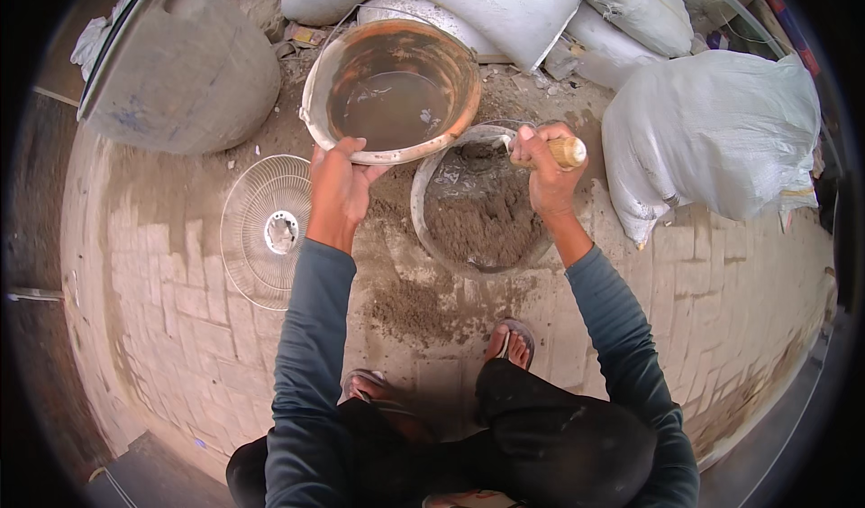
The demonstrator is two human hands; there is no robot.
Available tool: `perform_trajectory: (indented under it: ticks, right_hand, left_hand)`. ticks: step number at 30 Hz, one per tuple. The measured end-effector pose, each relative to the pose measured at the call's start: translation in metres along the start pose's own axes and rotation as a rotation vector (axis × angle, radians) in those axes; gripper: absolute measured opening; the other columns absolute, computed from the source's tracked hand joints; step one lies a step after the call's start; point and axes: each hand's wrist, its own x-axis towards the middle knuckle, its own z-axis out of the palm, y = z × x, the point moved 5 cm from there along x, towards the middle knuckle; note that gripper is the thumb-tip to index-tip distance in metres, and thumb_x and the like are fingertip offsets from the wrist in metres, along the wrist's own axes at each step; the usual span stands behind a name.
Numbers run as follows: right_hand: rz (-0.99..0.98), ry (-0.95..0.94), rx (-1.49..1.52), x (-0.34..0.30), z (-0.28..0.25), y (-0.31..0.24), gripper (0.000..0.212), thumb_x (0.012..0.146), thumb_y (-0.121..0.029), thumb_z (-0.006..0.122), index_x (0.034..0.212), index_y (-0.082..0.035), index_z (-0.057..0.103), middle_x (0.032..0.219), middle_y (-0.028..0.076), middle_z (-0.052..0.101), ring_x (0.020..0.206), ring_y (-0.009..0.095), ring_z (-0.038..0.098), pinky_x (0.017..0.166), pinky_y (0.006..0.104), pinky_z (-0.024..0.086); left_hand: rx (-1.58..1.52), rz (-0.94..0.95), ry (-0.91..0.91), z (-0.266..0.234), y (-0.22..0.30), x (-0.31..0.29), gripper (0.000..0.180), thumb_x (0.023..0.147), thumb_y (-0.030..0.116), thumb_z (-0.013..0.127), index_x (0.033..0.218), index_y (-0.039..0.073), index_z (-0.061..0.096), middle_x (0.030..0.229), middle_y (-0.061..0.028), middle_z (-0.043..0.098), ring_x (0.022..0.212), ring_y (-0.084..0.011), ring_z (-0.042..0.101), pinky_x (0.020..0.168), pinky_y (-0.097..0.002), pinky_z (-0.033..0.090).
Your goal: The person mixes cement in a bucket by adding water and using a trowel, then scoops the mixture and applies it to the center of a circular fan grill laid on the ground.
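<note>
The right hand [550,173] is wrapped round a tool's wooden handle [564,153]; the far end is hard to see. The left hand [341,191] grips a bucket [396,157] by its near rim — muddy water [383,116] sits inside. Between the hands, a tub [418,206] holds sandy mix [487,224], shiny wet at the far side, lumpy nearer — it looks only part stirred.

Smooth wooden handle [567,153]; matt, stained bucket [396,157], probably plastic; rough, grainy mixture [487,221]; woven, faintly glossy sack [712,134].

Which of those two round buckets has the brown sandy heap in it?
The grey round bucket, lower right of the pair, holds that brown heap. The pale, orange-stained round bucket, gripped by the left fingers, shows murky liquid.
</note>
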Motion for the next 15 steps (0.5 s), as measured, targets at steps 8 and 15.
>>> perform_trajectory:
  ticks: [8, 15]
  right_hand:
    - [0.084, -0.141, 0.166, -0.027, -0.015, -0.010, 0.025, 0.087, 0.005, 0.064, 0.073, -0.006, 0.047, 0.066, 0.005, 0.054, 0.060, 0.016, 0.051, 0.058, 0.0341, 0.044]
    - [-0.023, -0.433, 0.152, -0.052, 0.007, -0.107, 0.025, 0.087, 0.006, 0.064, 0.073, -0.005, 0.046, 0.067, 0.006, 0.054, 0.060, 0.019, 0.050, 0.059, 0.0363, 0.045]
  left_hand:
    - [-0.169, -0.084, 0.065, -0.030, -0.039, 0.063, 0.038, 0.094, -0.003, 0.044, 0.130, -0.015, 0.036, 0.130, -0.0297, 0.049, 0.118, -0.0457, 0.057, 0.098, -0.0582, 0.056]
    - [-0.260, -0.087, 0.093, -0.058, -0.076, 0.092, 0.041, 0.094, -0.003, 0.045, 0.131, -0.016, 0.033, 0.132, -0.0312, 0.045, 0.119, -0.0481, 0.055, 0.097, -0.0630, 0.055]
